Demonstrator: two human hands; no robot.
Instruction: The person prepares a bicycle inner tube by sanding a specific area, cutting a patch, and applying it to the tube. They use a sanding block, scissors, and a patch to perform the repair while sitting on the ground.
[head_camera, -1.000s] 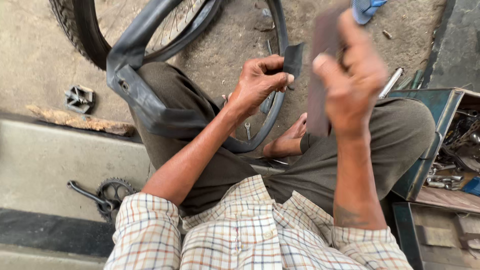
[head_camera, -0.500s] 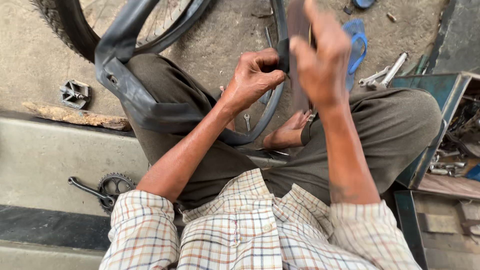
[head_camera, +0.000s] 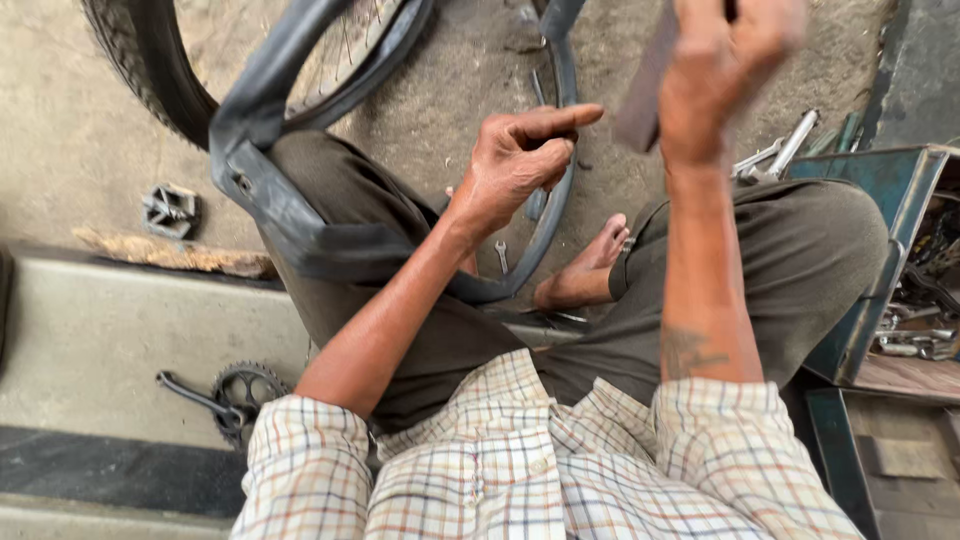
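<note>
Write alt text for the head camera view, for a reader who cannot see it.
A seated person's left hand grips a black bicycle inner tube draped over the knee, while the raised right hand holds a flat dark strip. A bicycle wheel and crankset lie nearby.

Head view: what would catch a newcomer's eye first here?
The black inner tube looped over the person's lap stands out, with the left hand gripping it at centre. The right hand, raised at top right, holds a flat dark piece. A bicycle wheel lies at top left, a crank with chainring on the step lower left.
</note>
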